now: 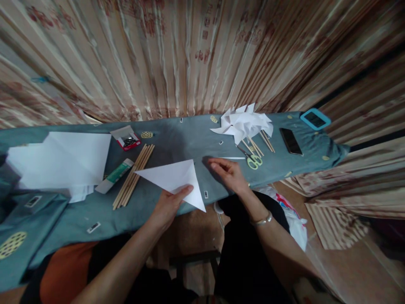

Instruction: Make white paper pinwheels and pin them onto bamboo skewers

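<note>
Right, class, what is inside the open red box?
Small dark, shiny pieces lie inside the red box, too small to identify; anything beneath them is covered and cannot be seen.

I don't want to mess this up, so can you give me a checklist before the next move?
1. White paper triangle held: ok, in the left hand's grip.
2. Both hands on it: not ok, the right hand is apart from it.
3. Its edges lined up exactly: cannot tell.
4. Green-handled scissors off the paper triangle: ok, lying past the right hand.
5. Small red box open: ok, contents showing.
6. Wooden sticks together: ok, side by side.
</note>
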Available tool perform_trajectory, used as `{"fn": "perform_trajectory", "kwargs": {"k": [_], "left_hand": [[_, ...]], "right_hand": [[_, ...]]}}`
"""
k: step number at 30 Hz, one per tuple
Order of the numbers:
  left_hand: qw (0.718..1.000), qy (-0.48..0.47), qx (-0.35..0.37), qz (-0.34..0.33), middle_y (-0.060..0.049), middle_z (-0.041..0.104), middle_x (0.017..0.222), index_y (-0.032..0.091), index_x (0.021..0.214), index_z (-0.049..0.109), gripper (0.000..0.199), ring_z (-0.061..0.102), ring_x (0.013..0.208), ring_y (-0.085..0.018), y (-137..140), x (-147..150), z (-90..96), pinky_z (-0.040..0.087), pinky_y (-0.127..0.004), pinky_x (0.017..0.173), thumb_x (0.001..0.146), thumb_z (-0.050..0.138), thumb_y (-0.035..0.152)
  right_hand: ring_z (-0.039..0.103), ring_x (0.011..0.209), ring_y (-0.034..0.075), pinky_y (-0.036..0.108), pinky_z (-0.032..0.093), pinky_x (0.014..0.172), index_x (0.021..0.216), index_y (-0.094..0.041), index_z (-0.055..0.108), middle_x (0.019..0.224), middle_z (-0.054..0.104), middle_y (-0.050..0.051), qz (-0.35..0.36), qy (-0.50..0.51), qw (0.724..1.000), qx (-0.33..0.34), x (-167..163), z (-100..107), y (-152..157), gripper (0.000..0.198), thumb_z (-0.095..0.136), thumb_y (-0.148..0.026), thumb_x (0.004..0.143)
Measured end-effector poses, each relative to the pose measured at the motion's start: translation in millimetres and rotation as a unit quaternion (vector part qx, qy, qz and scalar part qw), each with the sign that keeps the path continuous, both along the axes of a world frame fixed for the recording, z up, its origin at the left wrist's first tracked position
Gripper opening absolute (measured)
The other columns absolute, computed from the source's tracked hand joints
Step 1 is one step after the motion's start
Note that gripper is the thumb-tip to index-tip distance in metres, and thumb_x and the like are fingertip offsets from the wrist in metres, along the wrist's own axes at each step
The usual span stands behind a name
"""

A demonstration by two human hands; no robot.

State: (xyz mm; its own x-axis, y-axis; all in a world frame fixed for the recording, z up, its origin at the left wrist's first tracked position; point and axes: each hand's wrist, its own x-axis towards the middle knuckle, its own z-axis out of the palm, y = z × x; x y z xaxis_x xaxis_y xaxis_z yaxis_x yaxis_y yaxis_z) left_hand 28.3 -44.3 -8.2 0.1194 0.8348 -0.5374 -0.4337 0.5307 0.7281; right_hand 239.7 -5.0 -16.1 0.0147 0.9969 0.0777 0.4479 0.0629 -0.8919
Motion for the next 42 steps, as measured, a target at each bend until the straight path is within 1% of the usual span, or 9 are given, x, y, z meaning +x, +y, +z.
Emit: {"fn": "perform_trajectory", "kwargs": {"k": [4,8,13,20,25,28,32,36,42], "left_hand": [[0.997,0.021,0.054,-0.052,-0.006,0.076,0.096,0.019,0.094,0.073,0.045,0.067,0.098,-0.025,-4,1,-5.4,0.048,-0.035,0.093,0.053,0.088,0.032],[0.992,0.03,0.079,-0.092,-0.006,0.076,0.102,0.021,0.102,0.072,0.049,0.064,0.109,-0.027,-4,1,-5.3,0.044,-0.039,0.101,0.057,0.086,0.032],[0.992,0.024,0.073,-0.104,-0.007,0.077,0.095,0.02,0.103,0.072,0.053,0.065,0.104,-0.03,-3,1,0.7,0.043,-0.043,0.103,0.053,0.087,0.032],[0.996,0.013,0.051,-0.074,-0.008,0.076,0.09,0.017,0.09,0.073,0.043,0.068,0.087,-0.026,-1,0,1.8,0.05,-0.038,0.09,0.051,0.089,0.028],[0.993,-0.087,0.074,-0.043,-0.012,0.072,0.113,0.019,0.105,0.07,0.052,0.066,0.107,-0.028,15,-14,4.7,0.051,-0.04,0.093,0.063,0.083,0.047],[0.992,-0.106,0.068,-0.018,-0.013,0.072,0.115,0.018,0.107,0.068,0.055,0.065,0.112,-0.03,22,-23,10.1,0.05,-0.043,0.096,0.069,0.076,0.056],[0.996,-0.081,0.033,0.002,-0.009,0.076,0.1,0.018,0.109,0.068,0.046,0.07,0.092,-0.023,24,-24,16.7,0.054,-0.034,0.084,0.068,0.08,0.037],[0.999,-0.048,-0.005,0.015,-0.005,0.077,0.089,0.016,0.104,0.07,0.05,0.069,0.074,-0.018,22,-20,19.6,0.054,-0.025,0.071,0.056,0.083,0.014],[1.0,0.017,0.011,0.013,-0.009,0.075,0.073,0.009,0.076,0.074,0.033,0.068,0.064,-0.019,19,-18,15.9,0.053,-0.025,0.062,0.052,0.089,0.025]], "right_hand": [[0.067,0.08,0.016,0.027,0.052,0.069,0.1,-0.025,0.077,0.095,0.077,0.004,0.076,0.211,0.968,-0.113,-27,6,-4,0.038,0.073,-0.054,0.076],[0.059,0.066,0.009,0.021,0.047,0.06,0.092,-0.026,0.079,0.082,0.075,-0.001,0.084,0.308,0.937,-0.14,-37,14,-5,0.034,0.083,-0.049,0.068],[0.053,0.053,0.007,0.019,0.046,0.054,0.083,-0.022,0.078,0.062,0.066,-0.004,0.079,0.383,0.902,-0.185,-42,14,-5,0.038,0.084,-0.054,0.063],[0.062,0.062,0.014,0.027,0.051,0.062,0.079,-0.021,0.074,0.069,0.071,-0.001,0.124,0.299,0.938,-0.127,-49,14,-5,0.037,0.081,-0.055,0.064],[0.059,0.063,0.014,0.027,0.05,0.065,0.086,-0.021,0.074,0.069,0.069,-0.001,-0.006,0.038,0.997,0.06,-40,30,-12,0.02,0.07,-0.04,0.082],[0.063,0.074,0.016,0.03,0.052,0.076,0.098,-0.02,0.075,0.085,0.074,0.003,0.014,-0.098,0.981,0.168,-36,37,-20,0.017,0.063,-0.027,0.089],[0.067,0.084,0.019,0.032,0.054,0.082,0.106,-0.015,0.073,0.095,0.077,0.008,0.075,-0.151,0.954,0.247,-40,40,-27,0.022,0.056,-0.022,0.094],[0.065,0.076,0.016,0.03,0.054,0.076,0.106,-0.02,0.073,0.09,0.075,0.004,0.048,-0.11,0.974,0.192,-42,39,-25,0.021,0.06,-0.027,0.092],[0.057,0.063,0.012,0.026,0.048,0.064,0.095,-0.022,0.074,0.073,0.069,-0.002,-0.04,0.075,0.995,0.053,-34,27,-10,0.021,0.071,-0.035,0.08]]}}
